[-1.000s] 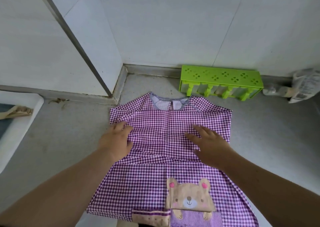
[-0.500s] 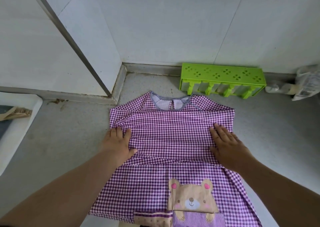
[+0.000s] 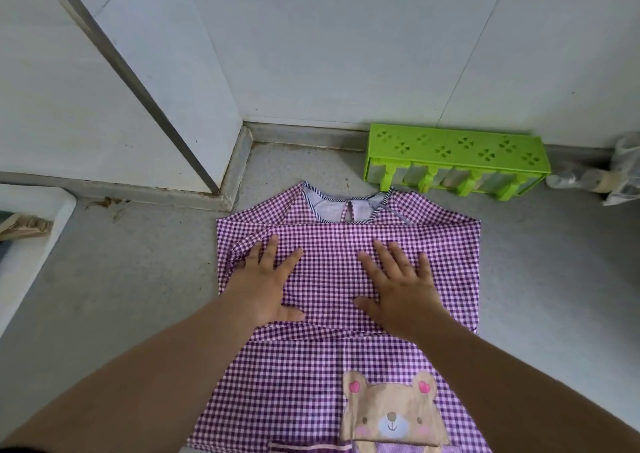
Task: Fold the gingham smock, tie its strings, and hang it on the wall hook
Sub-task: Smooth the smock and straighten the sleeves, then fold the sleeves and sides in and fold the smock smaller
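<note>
The purple gingham smock lies flat on the grey floor, collar toward the wall and a bear patch near the bottom edge. Its sleeves are folded in across the chest. My left hand presses flat on the left of the folded part, fingers spread. My right hand presses flat just right of the middle, fingers spread too. No strings or wall hook are visible.
A green plastic rack sits on the floor against the wall behind the collar. A clear plastic bag with a bottle lies at the right edge. A white tray-like edge is at the left. White tiled walls form a corner.
Both hands slid inward from the smock's outer edges toward its middle, staying flat on the cloth. The camera view shifted slightly.
</note>
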Available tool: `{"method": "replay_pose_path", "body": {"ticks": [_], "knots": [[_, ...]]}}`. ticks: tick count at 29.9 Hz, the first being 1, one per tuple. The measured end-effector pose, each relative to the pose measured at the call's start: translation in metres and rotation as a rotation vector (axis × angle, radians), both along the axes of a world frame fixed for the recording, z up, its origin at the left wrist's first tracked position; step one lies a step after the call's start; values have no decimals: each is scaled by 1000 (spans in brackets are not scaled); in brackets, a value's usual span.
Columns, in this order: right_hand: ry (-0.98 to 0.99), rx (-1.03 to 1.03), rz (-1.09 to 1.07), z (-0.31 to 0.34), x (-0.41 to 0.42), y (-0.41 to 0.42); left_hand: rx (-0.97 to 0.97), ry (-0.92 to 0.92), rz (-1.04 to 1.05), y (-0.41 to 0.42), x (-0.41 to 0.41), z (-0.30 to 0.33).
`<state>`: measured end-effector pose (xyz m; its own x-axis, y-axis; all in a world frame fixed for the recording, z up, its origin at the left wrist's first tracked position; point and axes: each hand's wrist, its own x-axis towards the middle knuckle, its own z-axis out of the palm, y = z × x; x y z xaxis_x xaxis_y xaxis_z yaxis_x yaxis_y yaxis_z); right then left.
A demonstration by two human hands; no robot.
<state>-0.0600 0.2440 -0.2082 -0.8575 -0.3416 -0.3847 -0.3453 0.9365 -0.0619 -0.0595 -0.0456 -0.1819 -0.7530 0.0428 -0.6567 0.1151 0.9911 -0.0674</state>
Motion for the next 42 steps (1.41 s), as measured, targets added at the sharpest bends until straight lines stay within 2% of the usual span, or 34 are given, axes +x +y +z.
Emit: {"method": "replay_pose_path", "body": {"ticks": [5,11,14,17,19,23,27,29,36,39,42], "knots": [[50,49,-163,-3,-11,59,-13,11,-16,1,-3,4],[45,94,-212,1,-23,74,-26,61,-58,-2,33,4],[59,113,-172,14,-15,53,-3,51,-62,-7,36,2],[46,-83,21,22,13,19,-34,37,-77,-5,20,0],[1,-115,94,12,29,7,-66,33,-100,-5,6,1],[-6,-52,36,-2,34,12,-75,109,-153,-2,-5,11],[-36,-8,-3,3,15,32,39,182,-243,-9,27,17],[-44,3,-37,6,5,45,58,179,-204,-15,45,17],[-24,115,-33,20,-6,48,37,125,163,-18,80,15],[20,41,-16,36,28,12,35,133,236,-14,85,15],[21,-49,124,40,77,-22,44,153,285,-8,82,17]]}}
